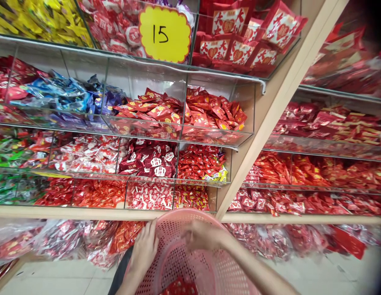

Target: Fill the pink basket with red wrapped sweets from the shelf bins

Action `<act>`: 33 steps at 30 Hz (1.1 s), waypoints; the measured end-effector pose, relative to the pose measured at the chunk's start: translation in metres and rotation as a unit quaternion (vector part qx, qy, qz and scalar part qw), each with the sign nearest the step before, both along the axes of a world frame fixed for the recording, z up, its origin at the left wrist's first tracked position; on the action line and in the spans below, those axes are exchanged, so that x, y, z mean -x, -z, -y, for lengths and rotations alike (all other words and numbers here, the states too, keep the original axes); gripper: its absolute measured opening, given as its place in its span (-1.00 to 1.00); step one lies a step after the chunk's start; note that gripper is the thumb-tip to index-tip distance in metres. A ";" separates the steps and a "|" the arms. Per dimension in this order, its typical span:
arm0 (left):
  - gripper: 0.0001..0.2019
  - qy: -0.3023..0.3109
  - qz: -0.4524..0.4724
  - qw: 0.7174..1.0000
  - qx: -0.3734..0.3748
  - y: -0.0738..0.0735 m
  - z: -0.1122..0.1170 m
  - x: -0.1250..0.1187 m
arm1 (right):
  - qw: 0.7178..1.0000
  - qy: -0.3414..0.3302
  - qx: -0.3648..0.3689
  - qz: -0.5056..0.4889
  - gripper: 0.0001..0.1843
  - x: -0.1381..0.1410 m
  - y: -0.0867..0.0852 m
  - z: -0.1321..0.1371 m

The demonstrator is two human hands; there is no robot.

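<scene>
In the lower middle of the head view stands a pink perforated plastic basket [205, 219], with red-wrapped candies [179, 286] at its bottom. My left hand [147, 241] grips the basket's left rim, its fingers lying along the edge. Over the basket's inside is my right hand [205, 237], smeared by motion. Its fingers look bent, but whether anything is in them I cannot make out. Just beyond the rim are the lowest shelf bins, one with small red-and-white wrapped candies [149, 196] and another with red-and-yellow ones [191, 197].
Tiers of clear-walled bins hold candies, among them blue packets [55, 92] and dark red packets [150, 159]. A yellow price tag [164, 34] reads 15. A wooden upright [270, 106] divides the shelves. Filled plastic bags [59, 239] lie under the bottom ledge, above a tiled floor [64, 278].
</scene>
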State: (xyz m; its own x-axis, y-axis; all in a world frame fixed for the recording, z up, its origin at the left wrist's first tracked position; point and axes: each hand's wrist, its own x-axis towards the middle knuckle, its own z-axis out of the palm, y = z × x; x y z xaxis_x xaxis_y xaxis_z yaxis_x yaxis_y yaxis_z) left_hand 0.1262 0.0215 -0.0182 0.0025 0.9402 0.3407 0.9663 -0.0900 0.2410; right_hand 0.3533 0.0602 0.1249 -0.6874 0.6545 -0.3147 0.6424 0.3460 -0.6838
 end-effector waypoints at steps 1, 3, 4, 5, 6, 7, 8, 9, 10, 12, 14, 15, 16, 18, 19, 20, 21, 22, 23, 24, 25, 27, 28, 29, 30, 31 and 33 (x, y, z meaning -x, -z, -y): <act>-0.54 -0.001 -0.002 1.000 0.002 0.000 0.000 0.000 | 0.998 0.006 -0.063 0.000 -0.78 -0.004 -0.028 -0.012; -0.54 0.000 -0.005 1.000 0.006 0.000 0.000 0.000 | 0.988 0.026 -0.150 -0.015 -0.80 -0.008 -0.082 -0.036; -0.54 0.001 -0.006 1.000 0.007 0.000 0.000 0.000 | 0.984 0.038 -0.174 -0.023 -0.77 -0.009 -0.105 -0.047; -0.54 0.003 -0.006 1.000 0.008 0.000 0.000 0.000 | 0.975 0.052 -0.216 -0.025 -0.76 -0.008 -0.125 -0.058; -0.54 0.003 -0.005 1.000 0.008 0.000 0.000 0.000 | 0.959 0.067 -0.274 -0.012 -0.74 -0.006 -0.140 -0.069; -0.55 0.001 -0.004 1.000 0.008 0.000 -0.001 0.000 | 0.940 0.079 -0.330 0.014 -0.70 -0.003 -0.150 -0.079; -0.55 0.000 -0.003 1.000 0.009 0.001 -0.001 0.000 | 0.919 0.085 -0.383 0.045 -0.63 0.000 -0.157 -0.089; -0.55 -0.002 -0.003 1.000 0.008 0.001 -0.001 0.000 | 0.899 0.083 -0.422 0.081 -0.52 0.004 -0.161 -0.098; -0.55 -0.003 -0.002 1.000 0.007 0.002 -0.002 0.001 | 0.886 0.076 -0.442 0.119 -0.39 0.008 -0.162 -0.106; -0.55 -0.001 0.001 1.000 0.003 0.003 -0.002 0.001 | 0.880 0.057 -0.432 0.187 -0.16 0.016 -0.160 -0.119; -0.54 0.002 0.007 1.000 -0.002 0.004 -0.002 0.002 | 0.887 0.050 -0.394 0.235 -0.03 0.024 -0.156 -0.129; -0.54 0.003 0.010 1.000 -0.004 0.005 -0.002 0.002 | 0.890 0.051 -0.378 0.250 0.02 0.027 -0.155 -0.134; -0.54 0.004 0.014 1.000 -0.006 0.005 -0.002 0.002 | 0.892 0.051 -0.367 0.258 0.05 0.030 -0.154 -0.138; -0.54 0.004 0.021 1.000 -0.007 0.005 -0.003 0.003 | 0.896 0.051 -0.353 0.265 0.07 0.035 -0.153 -0.144; -0.55 0.004 0.022 1.000 -0.006 0.005 -0.003 0.003 | 0.898 0.049 -0.348 0.266 0.07 0.037 -0.153 -0.147; -0.55 0.005 0.023 1.000 -0.005 0.005 -0.003 0.003 | 0.899 0.045 -0.345 0.267 0.05 0.039 -0.153 -0.149; -0.55 0.005 0.023 1.000 -0.005 0.006 -0.003 0.003 | 0.899 0.041 -0.343 0.269 0.03 0.040 -0.153 -0.151; -0.55 0.006 0.023 1.000 -0.006 0.006 -0.003 0.003 | 0.898 0.038 -0.343 0.272 0.01 0.041 -0.154 -0.153; -0.55 0.005 0.024 1.000 -0.009 0.007 -0.003 0.002 | 0.897 0.038 -0.344 0.277 -0.01 0.042 -0.154 -0.154; -0.55 0.003 0.024 1.000 -0.013 0.007 -0.003 0.002 | 0.894 0.040 -0.346 0.281 -0.01 0.043 -0.154 -0.156; -0.55 0.002 0.025 1.000 -0.016 0.008 -0.003 0.002 | 0.892 0.044 -0.347 0.287 0.00 0.045 -0.154 -0.156; -0.54 0.000 0.026 0.999 -0.020 0.008 -0.003 0.002 | 0.886 0.048 -0.350 0.299 0.03 0.048 -0.153 -0.157; -0.54 0.001 0.026 0.999 -0.020 0.009 -0.004 0.003 | 0.884 0.048 -0.352 0.305 0.05 0.050 -0.152 -0.157; -0.54 0.004 0.025 0.999 -0.020 0.009 -0.004 0.003 | 0.882 0.047 -0.352 0.310 0.05 0.051 -0.151 -0.157; -0.54 0.006 0.024 1.000 -0.019 0.009 -0.004 0.003 | 0.881 0.047 -0.352 0.312 0.05 0.053 -0.150 -0.157; -0.54 0.008 0.024 1.000 -0.017 0.008 -0.004 0.003 | 0.881 0.046 -0.352 0.311 0.03 0.055 -0.150 -0.157; -0.55 0.007 0.022 1.000 -0.011 0.008 -0.004 0.003 | 0.881 0.045 -0.355 0.309 -0.07 0.057 -0.150 -0.157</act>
State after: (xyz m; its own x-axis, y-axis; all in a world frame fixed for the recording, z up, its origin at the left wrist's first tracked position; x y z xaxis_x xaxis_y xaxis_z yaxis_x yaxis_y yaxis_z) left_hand 0.1228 0.0253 -0.0261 0.0012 0.9321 0.3623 0.9536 -0.1102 0.2803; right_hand 0.2959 0.2174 0.2749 -0.4640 0.8802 -0.0998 0.8629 0.4746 0.1737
